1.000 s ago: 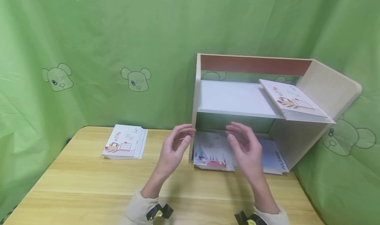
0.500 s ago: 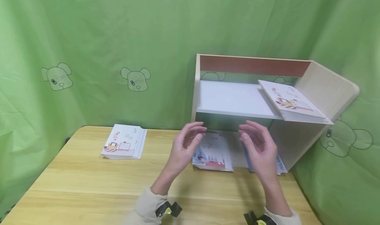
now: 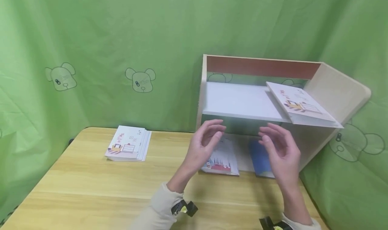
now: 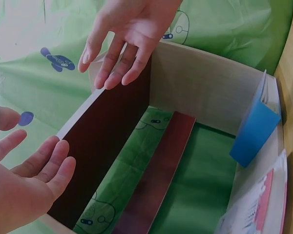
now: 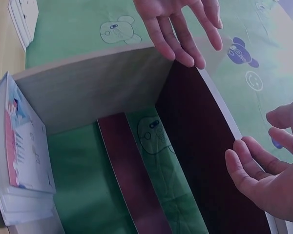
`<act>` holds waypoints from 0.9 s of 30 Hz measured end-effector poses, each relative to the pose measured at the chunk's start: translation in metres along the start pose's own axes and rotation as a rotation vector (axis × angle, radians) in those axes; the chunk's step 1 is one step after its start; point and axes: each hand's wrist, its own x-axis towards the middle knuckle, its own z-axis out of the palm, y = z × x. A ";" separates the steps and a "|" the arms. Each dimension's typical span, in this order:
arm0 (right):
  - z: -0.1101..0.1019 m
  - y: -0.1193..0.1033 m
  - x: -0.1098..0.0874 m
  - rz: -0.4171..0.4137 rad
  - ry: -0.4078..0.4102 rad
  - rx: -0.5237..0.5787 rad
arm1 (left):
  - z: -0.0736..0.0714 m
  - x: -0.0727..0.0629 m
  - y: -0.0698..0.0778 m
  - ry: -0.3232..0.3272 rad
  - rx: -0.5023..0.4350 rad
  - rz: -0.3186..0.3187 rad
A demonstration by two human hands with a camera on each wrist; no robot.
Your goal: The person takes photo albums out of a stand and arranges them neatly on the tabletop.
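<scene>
My left hand [image 3: 202, 147] hovers in front of the small two-tier shelf [image 3: 242, 102], its fingers loosely curved around nothing. To its right, my right hand [image 3: 283, 154] is held the same way, palm facing the left one and a gap between them. Behind the left hand, a stack of white illustrated books [image 3: 225, 156] lies on the lower level. A blue book [image 3: 259, 159] lies further right there, partly covered by my right hand. Both wrist views show the fingers near the upper board's front edge; whether they touch it I cannot tell.
On the upper board, a white book with a yellow truck picture [image 3: 303, 103] lies at the right, by the side panel. Another pile of white books [image 3: 125, 144] sits at the back left of the wooden table [image 3: 91, 189]. A green curtain [image 3: 100, 38] hangs behind.
Both hands have drifted to the right in front of the shelf, keeping their gap. More of the white stack was uncovered between them, then my left hand came in front of it. The books stay put.
</scene>
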 end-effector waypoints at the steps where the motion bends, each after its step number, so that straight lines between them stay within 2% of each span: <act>1: -0.002 -0.001 0.000 0.004 0.008 -0.003 | 0.002 0.001 0.000 -0.004 0.001 -0.001; 7: -0.015 -0.004 -0.002 0.036 0.034 0.003 | 0.013 0.005 -0.001 -0.007 0.013 -0.008; 14: -0.023 -0.006 -0.002 0.024 0.066 0.028 | 0.029 0.013 -0.001 -0.026 0.002 -0.005; 19: -0.031 -0.007 -0.002 0.024 0.100 -0.014 | 0.039 0.018 -0.004 -0.054 -0.012 -0.014; 25: -0.040 -0.011 -0.001 0.120 0.141 -0.119 | 0.048 0.025 -0.007 -0.054 -0.026 -0.020; 27: -0.043 -0.011 0.000 0.127 0.151 -0.116 | 0.052 0.027 -0.008 -0.054 -0.032 -0.024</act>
